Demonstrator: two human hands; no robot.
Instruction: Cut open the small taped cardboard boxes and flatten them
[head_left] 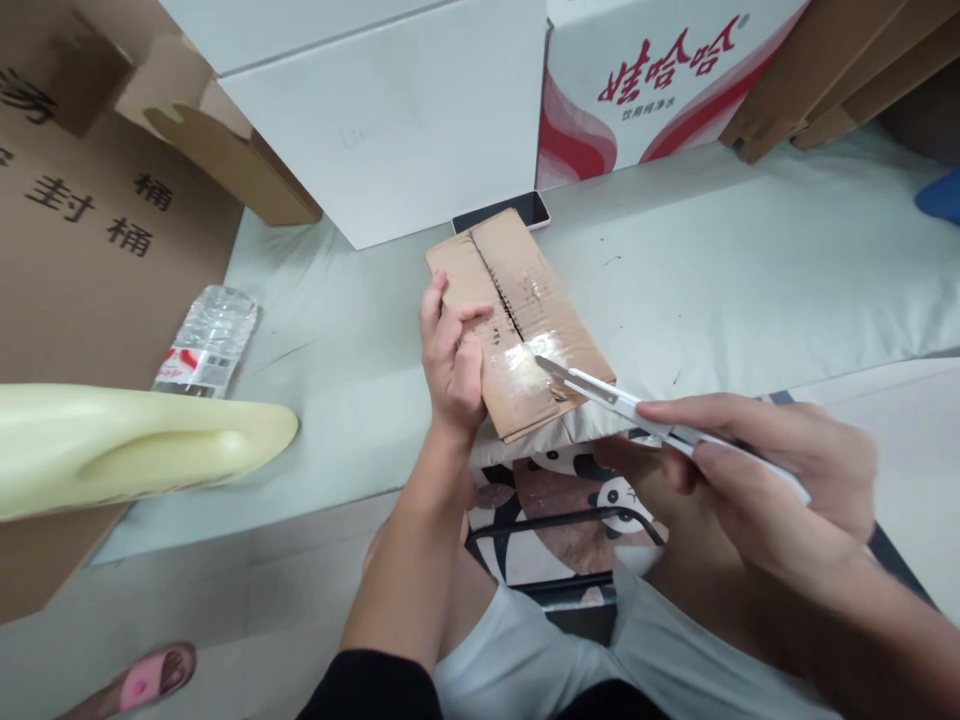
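A small flat cardboard box [517,290] lies at a slant on the pale green cloth, with a dark seam along it and shiny clear tape near its lower end. My left hand [454,350] grips the box by its left side, thumb and fingers pressed on the edge and top. In my right hand [765,470] is a white utility knife [675,435], fingers wrapped round its handle. Its blade reaches the taped area by the seam; whether the tip cuts in I cannot tell. A dark phone [536,210] lies partly hidden behind the box.
White cartons [405,120] and a red-and-white printed carton [652,90] stand along the back. To the left are a clear plastic bottle [214,335], a pale yellow smooth object [150,440] and a large brown carton [97,270]. A pink slipper [154,675] on a foot shows below.
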